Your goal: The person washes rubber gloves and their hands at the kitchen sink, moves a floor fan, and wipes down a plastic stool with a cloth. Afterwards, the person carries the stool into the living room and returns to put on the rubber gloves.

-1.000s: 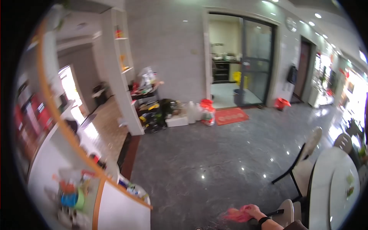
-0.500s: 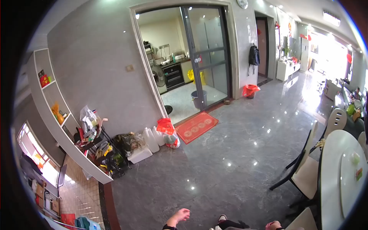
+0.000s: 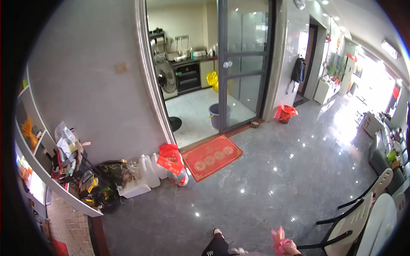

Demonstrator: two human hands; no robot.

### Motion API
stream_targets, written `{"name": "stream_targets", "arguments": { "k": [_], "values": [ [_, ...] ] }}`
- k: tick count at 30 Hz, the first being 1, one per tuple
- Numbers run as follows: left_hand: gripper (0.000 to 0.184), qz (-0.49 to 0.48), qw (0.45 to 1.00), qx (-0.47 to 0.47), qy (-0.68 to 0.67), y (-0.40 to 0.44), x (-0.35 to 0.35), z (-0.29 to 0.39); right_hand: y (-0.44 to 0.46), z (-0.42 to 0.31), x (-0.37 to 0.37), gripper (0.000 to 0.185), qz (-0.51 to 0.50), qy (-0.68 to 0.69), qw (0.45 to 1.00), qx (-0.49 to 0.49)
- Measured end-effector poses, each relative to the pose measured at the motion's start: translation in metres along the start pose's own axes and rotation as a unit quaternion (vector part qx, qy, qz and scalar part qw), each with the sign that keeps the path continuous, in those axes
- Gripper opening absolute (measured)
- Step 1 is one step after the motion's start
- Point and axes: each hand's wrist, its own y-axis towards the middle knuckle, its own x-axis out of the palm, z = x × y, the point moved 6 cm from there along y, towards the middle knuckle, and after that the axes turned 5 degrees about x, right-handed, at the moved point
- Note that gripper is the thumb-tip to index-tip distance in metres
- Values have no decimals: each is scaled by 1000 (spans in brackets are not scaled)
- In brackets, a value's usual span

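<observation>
My right hand (image 3: 291, 248) shows at the bottom edge, right of the middle, with its fingers closed on a crumpled pink item (image 3: 278, 240). The pink item looks soft and thin; whether it is cloth or plastic I cannot make out. Below it lies the grey floor, and a chair's dark leg runs just to the right. My left hand is out of the picture. Close to my dark trouser leg (image 3: 216, 246) and shoe (image 3: 218, 232), a pale blurred shape sits at the bottom edge.
A red doormat (image 3: 212, 158) lies before the sliding glass door (image 3: 243, 64) to a kitchen. White jugs (image 3: 148, 171) and bags line the left wall. Chairs (image 3: 352, 219) and a round table (image 3: 376, 226) stand right. A red-lined bin (image 3: 285, 114) is farther off.
My view has swung and moved closer to the doorway. The left hand has dropped out of sight. My right hand has come further into view, showing the pink item.
</observation>
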Motion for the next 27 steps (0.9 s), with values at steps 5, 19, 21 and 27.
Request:
{"name": "stream_targets", "arguments": {
  "k": [5,19,21,27],
  "values": [
    [13,-158,938,286,114,-29,167,341,96,-104,-1,43,51,-1,989,138],
    [21,-179,916,238,267,59,353,729,452,-374,114,27,-272,-255,927,-39],
    [21,-132,935,150,293,94,307,707,462,-502,85,28,-247,-103,962,57],
    [21,-126,981,19,146,114,289,669,560,-815,89,28,-233,-153,960,-16]
  ]
}}
